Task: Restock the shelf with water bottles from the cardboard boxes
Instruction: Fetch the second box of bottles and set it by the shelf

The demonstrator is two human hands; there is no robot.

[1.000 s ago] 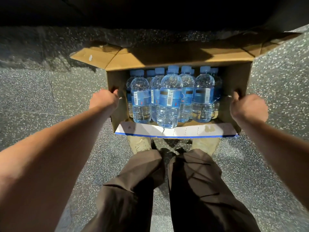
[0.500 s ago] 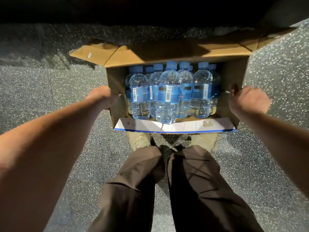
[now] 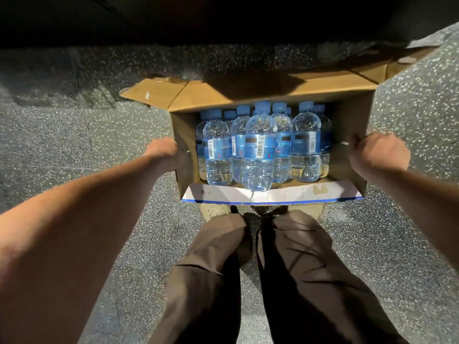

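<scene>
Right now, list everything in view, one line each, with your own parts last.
cardboard box: one, brown, top flaps open, held between the hands
water bottles: about ten visible, exact count hidden, clear with blue caps and labels, upright inside the box
white flap: one, white with a blue edge, along the box's near side
floor: grey, speckled, all around
shoes: two, tan, tips showing below the box's near edge
trousers: brown, bottom centre
left hand: one, fingers gripping the box's left wall
right hand: one, fingers gripping the box's right wall
</scene>
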